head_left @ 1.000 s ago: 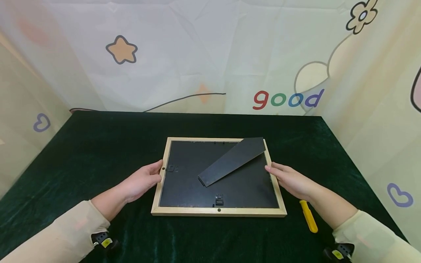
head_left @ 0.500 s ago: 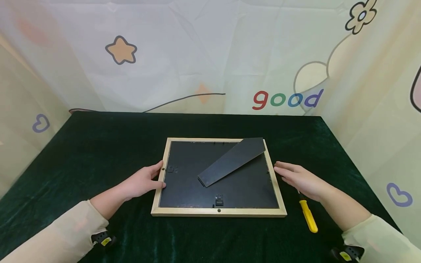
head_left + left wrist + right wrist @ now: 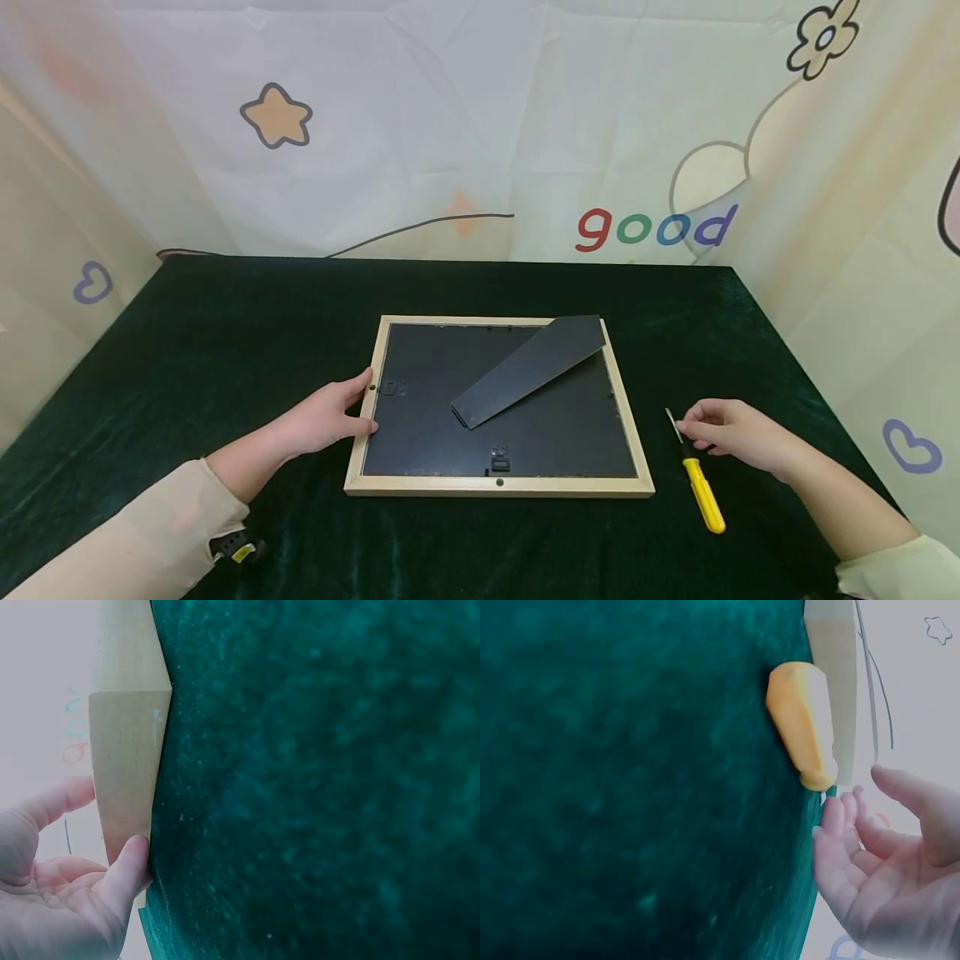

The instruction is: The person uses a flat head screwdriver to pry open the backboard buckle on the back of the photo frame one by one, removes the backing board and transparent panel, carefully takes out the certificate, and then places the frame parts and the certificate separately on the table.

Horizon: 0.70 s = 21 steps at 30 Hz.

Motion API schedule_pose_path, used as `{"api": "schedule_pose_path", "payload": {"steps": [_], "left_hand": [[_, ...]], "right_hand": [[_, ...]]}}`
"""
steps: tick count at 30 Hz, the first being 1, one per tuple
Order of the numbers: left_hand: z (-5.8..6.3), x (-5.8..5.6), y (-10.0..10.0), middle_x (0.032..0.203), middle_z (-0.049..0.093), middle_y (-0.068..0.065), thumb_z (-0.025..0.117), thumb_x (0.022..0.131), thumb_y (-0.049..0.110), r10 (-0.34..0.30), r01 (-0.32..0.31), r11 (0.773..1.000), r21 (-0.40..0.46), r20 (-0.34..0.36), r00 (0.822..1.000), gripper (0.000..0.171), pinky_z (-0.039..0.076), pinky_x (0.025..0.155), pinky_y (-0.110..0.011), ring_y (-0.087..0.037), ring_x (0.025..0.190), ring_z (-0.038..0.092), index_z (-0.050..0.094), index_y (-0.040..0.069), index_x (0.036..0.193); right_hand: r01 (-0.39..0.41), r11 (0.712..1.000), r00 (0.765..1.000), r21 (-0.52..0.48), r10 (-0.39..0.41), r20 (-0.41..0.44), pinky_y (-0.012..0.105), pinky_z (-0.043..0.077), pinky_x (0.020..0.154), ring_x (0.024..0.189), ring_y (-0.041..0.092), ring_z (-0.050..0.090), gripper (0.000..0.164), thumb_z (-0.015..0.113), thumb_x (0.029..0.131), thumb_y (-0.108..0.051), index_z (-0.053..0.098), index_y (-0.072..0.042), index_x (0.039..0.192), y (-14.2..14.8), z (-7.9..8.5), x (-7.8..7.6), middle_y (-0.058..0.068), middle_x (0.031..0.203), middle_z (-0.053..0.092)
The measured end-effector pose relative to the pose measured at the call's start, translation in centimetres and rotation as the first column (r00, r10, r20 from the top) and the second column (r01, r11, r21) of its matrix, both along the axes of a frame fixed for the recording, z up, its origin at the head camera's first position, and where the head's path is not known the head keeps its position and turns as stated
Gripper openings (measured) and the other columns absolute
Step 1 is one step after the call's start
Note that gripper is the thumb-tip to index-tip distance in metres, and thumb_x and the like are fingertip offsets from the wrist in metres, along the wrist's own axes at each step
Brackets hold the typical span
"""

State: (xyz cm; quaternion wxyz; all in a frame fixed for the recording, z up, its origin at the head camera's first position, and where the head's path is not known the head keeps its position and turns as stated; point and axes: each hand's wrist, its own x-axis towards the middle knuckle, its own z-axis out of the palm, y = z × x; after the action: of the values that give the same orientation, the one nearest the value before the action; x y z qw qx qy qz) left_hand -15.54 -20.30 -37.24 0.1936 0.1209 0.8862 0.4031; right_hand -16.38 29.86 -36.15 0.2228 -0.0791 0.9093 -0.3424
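A light wooden picture frame (image 3: pixel 570 486) lies face down, its black backing board (image 3: pixel 427 367) upward. A black stand leg (image 3: pixel 528 371) slants across that board to the upper right corner. My left hand (image 3: pixel 318 417) holds the frame's left edge, thumb on the rim and index finger along the outer side, as the left wrist view also shows. Right of the frame lies a screwdriver with a yellow handle (image 3: pixel 703 496) and a thin metal shaft pointing away. Beside that shaft hovers my right hand (image 3: pixel 738 433), fingers loosely bent with a gap to the thumb.
Dark green velvet cloth (image 3: pixel 262 325) covers the table. A pale printed curtain (image 3: pixel 420 125) rises behind its far edge and along both sides. Small metal hangers (image 3: pixel 500 458) sit on the frame's backing.
My right hand has let go of the frame's right edge and moved right and nearer, to the screwdriver's shaft. The left thumb has slid slightly onto the rim; the frame stays put.
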Motion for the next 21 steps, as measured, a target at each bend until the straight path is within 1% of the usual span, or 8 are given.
{"api": "schedule_pose_path", "payload": {"steps": [3,6,11,14,18,21], "left_hand": [[0.1,0.1,0.0,0.148,0.02,-0.027,0.064,0.087,0.011,-0.005,0.005,1.0,-0.017,-0.002,1.0,0.079,0.034,0.101,-0.048,-0.038,0.133,0.027,0.014,-0.01,0.144],[0.2,0.0,0.1,0.147,0.02,-0.027,0.064,0.087,0.012,-0.009,0.009,1.0,-0.03,-0.001,1.0,0.079,0.034,0.101,-0.048,-0.038,0.133,0.028,0.014,-0.01,0.144],[0.1,0.0,0.1,0.147,0.02,-0.027,0.064,0.087,0.012,-0.011,0.011,0.999,-0.044,0.0,1.0,0.078,0.034,0.101,-0.049,-0.038,0.132,0.029,0.015,-0.01,0.144],[0.1,0.0,0.1,0.147,0.02,-0.027,0.064,0.087,0.011,-0.013,0.013,0.999,-0.05,0.001,1.0,0.078,0.034,0.101,-0.049,-0.038,0.132,0.029,0.015,-0.01,0.144],[0.0,0.0,0.1,0.147,0.021,-0.027,0.064,0.087,0.011,-0.012,0.012,0.999,-0.052,-0.011,1.0,0.078,0.034,0.101,-0.049,-0.039,0.132,0.029,0.016,-0.01,0.144],[-0.1,0.0,0.1,0.147,0.021,-0.027,0.064,0.087,0.011,-0.016,0.014,0.998,-0.055,-0.022,1.0,0.077,0.034,0.101,-0.049,-0.039,0.132,0.03,0.016,-0.01,0.144]], "right_hand": [[-0.024,0.997,0.999,0.067,0.022,0.023,0.033,0.05,0.068,0.074,0.019,0.053,0.025,0.058,0.093,-0.025,0.058,0.0,0.093,0.2,-0.3,0.5,0.004,0.082,0.057],[-0.041,0.989,0.999,0.144,0.037,0.031,0.031,0.048,0.063,0.068,0.017,0.051,0.027,0.06,0.091,-0.029,0.058,-0.003,0.087,0.1,-0.5,0.9,0.003,0.074,0.054],[-0.069,0.964,0.997,0.257,0.056,0.055,0.03,0.047,0.059,0.062,0.016,0.05,0.032,0.064,0.087,-0.035,0.057,-0.005,0.081,-0.4,-0.3,1.3,0.003,0.07,0.051],[-0.085,0.957,0.995,0.277,0.068,0.069,0.03,0.047,0.059,0.061,0.015,0.05,0.031,0.066,0.086,-0.035,0.057,-0.005,0.08,-0.5,-0.2,1.3,0.003,0.069,0.052],[-0.104,0.958,0.994,0.268,0.088,0.071,0.03,0.047,0.058,0.061,0.015,0.05,0.024,0.066,0.087,-0.026,0.058,-0.005,0.079,-0.7,0.0,1.4,0.002,0.067,0.052],[-0.103,0.96,0.994,0.262,0.092,0.056,0.03,0.047,0.059,0.061,0.016,0.051,0.021,0.065,0.087,-0.021,0.058,-0.004,0.078,-0.7,0.2,1.3,0.002,0.067,0.053]]}}
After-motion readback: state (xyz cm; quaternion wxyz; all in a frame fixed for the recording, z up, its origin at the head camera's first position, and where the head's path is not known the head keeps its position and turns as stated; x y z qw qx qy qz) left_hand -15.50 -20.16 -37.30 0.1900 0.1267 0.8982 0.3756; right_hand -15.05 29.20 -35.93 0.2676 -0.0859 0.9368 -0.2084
